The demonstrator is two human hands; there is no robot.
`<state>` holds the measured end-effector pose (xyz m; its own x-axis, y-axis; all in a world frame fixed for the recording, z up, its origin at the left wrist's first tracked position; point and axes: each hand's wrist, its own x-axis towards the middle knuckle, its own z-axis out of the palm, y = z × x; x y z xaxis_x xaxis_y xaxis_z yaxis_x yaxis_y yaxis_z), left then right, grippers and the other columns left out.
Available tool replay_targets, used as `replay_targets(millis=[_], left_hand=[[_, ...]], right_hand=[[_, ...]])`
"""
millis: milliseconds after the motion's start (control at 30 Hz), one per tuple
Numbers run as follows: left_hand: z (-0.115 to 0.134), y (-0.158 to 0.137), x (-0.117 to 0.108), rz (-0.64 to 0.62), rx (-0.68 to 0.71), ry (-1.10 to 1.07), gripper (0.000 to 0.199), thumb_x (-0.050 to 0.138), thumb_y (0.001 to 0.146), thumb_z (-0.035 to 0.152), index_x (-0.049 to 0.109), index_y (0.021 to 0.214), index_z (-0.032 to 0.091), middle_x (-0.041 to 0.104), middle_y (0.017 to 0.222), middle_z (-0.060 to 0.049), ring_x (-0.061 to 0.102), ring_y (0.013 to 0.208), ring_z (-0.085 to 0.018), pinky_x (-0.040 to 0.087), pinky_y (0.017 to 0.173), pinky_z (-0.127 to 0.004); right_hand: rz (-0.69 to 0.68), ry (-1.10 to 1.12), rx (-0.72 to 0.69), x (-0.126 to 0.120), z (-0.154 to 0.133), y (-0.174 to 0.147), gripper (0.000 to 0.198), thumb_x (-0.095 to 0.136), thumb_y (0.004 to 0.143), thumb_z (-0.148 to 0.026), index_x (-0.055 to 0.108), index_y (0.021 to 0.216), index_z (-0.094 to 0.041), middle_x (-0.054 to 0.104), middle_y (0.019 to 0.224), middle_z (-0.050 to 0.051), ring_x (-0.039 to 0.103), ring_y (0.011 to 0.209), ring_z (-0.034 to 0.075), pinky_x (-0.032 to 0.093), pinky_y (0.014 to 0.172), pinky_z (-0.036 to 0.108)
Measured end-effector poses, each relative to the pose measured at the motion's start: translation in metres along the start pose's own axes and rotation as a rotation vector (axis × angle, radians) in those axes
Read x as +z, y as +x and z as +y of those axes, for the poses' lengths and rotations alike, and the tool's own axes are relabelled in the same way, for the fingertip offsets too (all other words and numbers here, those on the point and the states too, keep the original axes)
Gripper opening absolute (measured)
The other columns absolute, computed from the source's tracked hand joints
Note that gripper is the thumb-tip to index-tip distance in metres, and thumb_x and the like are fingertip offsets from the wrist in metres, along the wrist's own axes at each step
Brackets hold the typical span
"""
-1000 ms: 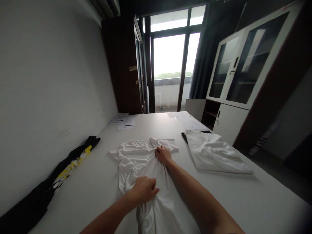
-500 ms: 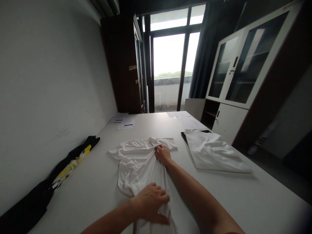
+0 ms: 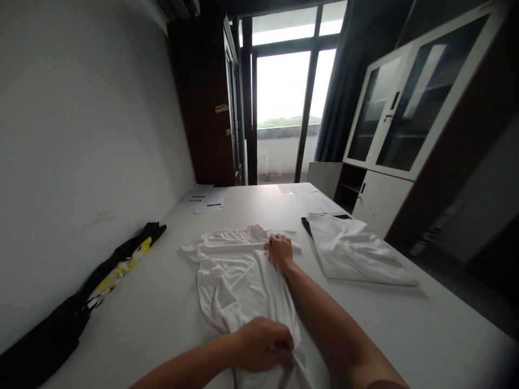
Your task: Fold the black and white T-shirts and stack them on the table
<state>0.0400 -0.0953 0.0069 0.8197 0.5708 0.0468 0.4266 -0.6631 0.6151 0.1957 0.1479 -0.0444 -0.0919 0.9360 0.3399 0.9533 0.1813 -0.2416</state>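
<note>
A white T-shirt lies wrinkled on the white table, its collar and sleeves toward the far side. Low in the view, my left hand pinches the right-hand edge of the shirt near its lower part. My right hand is at the shirt's upper right, beside the sleeve, its fingers curled and closed on the fabric. The shirt's bottom end runs out of view at the lower edge, partly behind my left hand and forearm.
Folded white cloth lies at right over something black. Black clothing with yellow and white patches lies along the left wall. Paper sheets rest at the table's far end. A glass-door cabinet stands beyond the right edge.
Both hands have moved slightly right, drawing the shirt's right side outward so it lies wider. My left hand's fingers have gone from spread to pinching the fabric.
</note>
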Motion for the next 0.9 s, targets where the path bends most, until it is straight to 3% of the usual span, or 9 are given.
replay_targets(millis=[100, 233, 333, 433, 567, 700, 833, 900], left_hand=[[-0.006, -0.002, -0.004, 0.052, 0.024, 0.018, 0.014, 0.066, 0.091, 0.031, 0.063, 0.102, 0.022, 0.072, 0.100, -0.002, 0.069, 0.089, -0.017, 0.050, 0.083, -0.024], [-0.004, -0.004, -0.002, 0.012, 0.129, 0.188, 0.054, 0.073, 0.084, 0.056, 0.059, 0.127, 0.026, 0.068, 0.119, -0.007, 0.065, 0.110, -0.026, 0.046, 0.102, -0.037], [0.001, -0.005, 0.002, -0.014, 0.223, 0.277, 0.058, 0.065, 0.091, 0.058, 0.053, 0.139, 0.027, 0.060, 0.136, -0.010, 0.056, 0.127, -0.029, 0.039, 0.112, -0.043], [0.001, -0.003, -0.001, 0.029, 0.196, 0.275, 0.050, 0.057, 0.098, 0.053, 0.052, 0.140, 0.028, 0.059, 0.139, -0.009, 0.052, 0.132, -0.026, 0.037, 0.115, -0.041], [-0.030, -0.005, -0.018, 0.258, -0.043, 0.312, 0.039, 0.059, 0.097, 0.041, 0.057, 0.135, 0.031, 0.059, 0.142, -0.007, 0.048, 0.137, -0.026, 0.036, 0.118, -0.045], [-0.095, -0.014, -0.038, 0.413, -0.369, 0.401, 0.038, 0.048, 0.100, 0.027, 0.058, 0.136, 0.027, 0.056, 0.147, -0.009, 0.047, 0.139, -0.024, 0.032, 0.121, -0.047], [-0.154, -0.025, -0.049, 0.429, -0.731, 0.514, 0.054, 0.048, 0.100, 0.048, 0.053, 0.146, 0.021, 0.045, 0.158, -0.014, 0.037, 0.148, -0.032, 0.026, 0.123, -0.054], [-0.173, -0.028, -0.051, 0.431, -0.839, 0.552, 0.062, 0.045, 0.100, 0.056, 0.051, 0.150, 0.021, 0.039, 0.162, -0.015, 0.032, 0.151, -0.035, 0.023, 0.123, -0.057]], right_hand=[[-0.034, 0.071, -0.124, 0.003, 0.001, 0.002, 0.026, 0.049, 0.100, -0.033, 0.071, 0.109, -0.021, 0.068, 0.117, 0.012, 0.055, 0.115, 0.026, 0.035, 0.101, 0.035], [-0.132, 0.136, -0.256, 0.014, -0.001, 0.002, 0.031, 0.051, 0.100, -0.036, 0.070, 0.123, -0.028, 0.067, 0.131, 0.004, 0.054, 0.124, 0.022, 0.036, 0.107, 0.032], [-0.199, 0.097, -0.222, 0.019, -0.001, 0.002, 0.039, 0.053, 0.098, -0.041, 0.065, 0.134, -0.033, 0.058, 0.147, 0.000, 0.045, 0.138, 0.024, 0.029, 0.116, 0.039], [-0.220, 0.046, -0.124, 0.018, 0.001, 0.004, 0.045, 0.049, 0.099, -0.047, 0.060, 0.141, -0.034, 0.051, 0.155, 0.001, 0.034, 0.147, 0.028, 0.023, 0.119, 0.049], [-0.223, -0.005, -0.026, 0.015, 0.005, 0.005, 0.048, 0.042, 0.101, -0.049, 0.055, 0.145, -0.033, 0.045, 0.158, 0.003, 0.029, 0.149, 0.031, 0.020, 0.118, 0.060], [-0.272, -0.029, 0.000, 0.016, 0.006, 0.006, 0.052, 0.039, 0.101, -0.052, 0.049, 0.149, -0.035, 0.040, 0.162, 0.004, 0.024, 0.151, 0.035, 0.015, 0.116, 0.069], [-0.297, -0.026, 0.053, 0.019, 0.000, 0.003, 0.057, 0.042, 0.099, -0.057, 0.048, 0.151, -0.033, 0.024, 0.168, 0.010, 0.016, 0.154, 0.038, 0.011, 0.113, 0.074], [-0.274, -0.030, 0.091, 0.020, -0.005, 0.000, 0.060, 0.043, 0.098, -0.059, 0.049, 0.150, -0.031, 0.019, 0.170, 0.013, 0.013, 0.155, 0.038, 0.010, 0.114, 0.073]])
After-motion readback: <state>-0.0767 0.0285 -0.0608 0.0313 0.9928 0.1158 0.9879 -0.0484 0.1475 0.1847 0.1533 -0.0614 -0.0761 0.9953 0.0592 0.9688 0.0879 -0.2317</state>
